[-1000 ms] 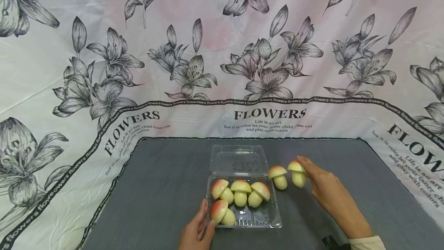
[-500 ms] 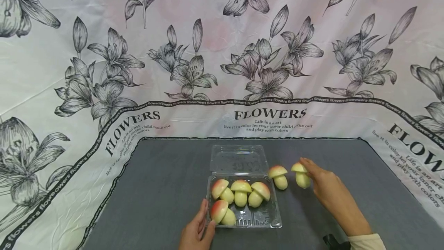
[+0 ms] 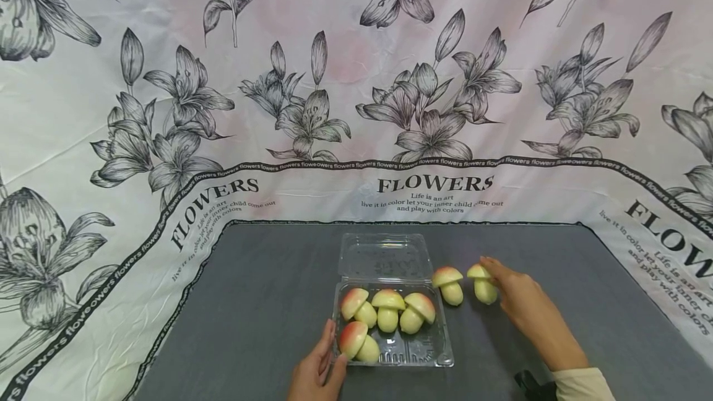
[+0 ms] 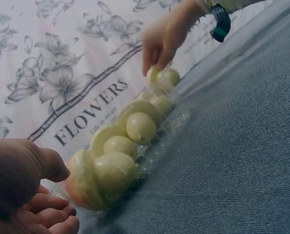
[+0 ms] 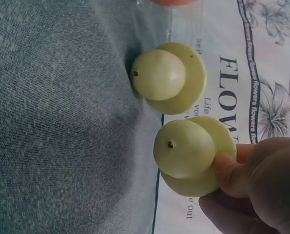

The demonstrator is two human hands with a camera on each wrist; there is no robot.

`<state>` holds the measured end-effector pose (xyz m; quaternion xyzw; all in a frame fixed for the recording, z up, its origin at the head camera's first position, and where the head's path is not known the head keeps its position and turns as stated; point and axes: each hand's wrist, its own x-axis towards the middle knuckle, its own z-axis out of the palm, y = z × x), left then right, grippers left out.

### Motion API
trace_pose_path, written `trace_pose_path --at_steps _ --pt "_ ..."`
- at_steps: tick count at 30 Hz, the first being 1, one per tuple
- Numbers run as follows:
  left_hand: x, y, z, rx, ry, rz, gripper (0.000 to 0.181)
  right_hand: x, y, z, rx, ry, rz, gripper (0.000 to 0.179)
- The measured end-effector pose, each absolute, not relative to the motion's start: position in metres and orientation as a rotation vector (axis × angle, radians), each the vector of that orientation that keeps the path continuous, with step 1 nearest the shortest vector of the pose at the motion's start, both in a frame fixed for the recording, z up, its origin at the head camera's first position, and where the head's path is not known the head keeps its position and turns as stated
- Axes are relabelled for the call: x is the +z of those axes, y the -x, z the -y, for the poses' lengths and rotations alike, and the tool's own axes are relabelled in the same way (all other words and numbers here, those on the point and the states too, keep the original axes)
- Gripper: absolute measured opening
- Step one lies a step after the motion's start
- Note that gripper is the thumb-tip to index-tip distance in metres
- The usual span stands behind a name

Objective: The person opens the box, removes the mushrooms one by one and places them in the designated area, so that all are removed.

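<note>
My right hand (image 3: pixel 520 299) pinches a toy mushroom (image 3: pixel 484 284) by its cap, with the thumb on the cap's underside in the right wrist view. Just left of it on the grey cloth lies a second mushroom (image 3: pixel 449 285), pale stem toward me. An open clear plastic box (image 3: pixel 414 354) holds several more mushrooms: three in a row at the back and one mushroom (image 3: pixel 359 341) at the front left. My left hand (image 3: pixel 319 364) grips the box's left wall between thumb and fingers, beside that front mushroom.
The box's clear lid (image 3: pixel 384 255) lies folded back behind it. A grey cloth (image 3: pixel 267 302) covers the table. Behind it hangs a white curtain (image 3: pixel 312 197) printed with lilies and lettering. A dark band (image 4: pixel 220 23) sits at the right wrist.
My right hand has shifted slightly right with the pinched mushroom, widening the gap to the mushroom beside it. My left hand keeps its place on the box.
</note>
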<state>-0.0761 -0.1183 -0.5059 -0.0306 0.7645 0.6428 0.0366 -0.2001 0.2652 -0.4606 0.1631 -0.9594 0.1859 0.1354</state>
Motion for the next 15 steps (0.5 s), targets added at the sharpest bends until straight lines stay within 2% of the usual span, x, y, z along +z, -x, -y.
trace_pose_path --at_steps 3,15 --pt "-0.506 0.076 0.118 1.976 0.095 -2.346 0.081 -0.464 0.202 -0.265 0.537 -0.476 2.782 0.043" --pt "-0.507 0.078 0.118 1.964 0.096 -2.349 0.082 -0.473 0.210 -0.267 0.558 -0.495 2.784 0.040"
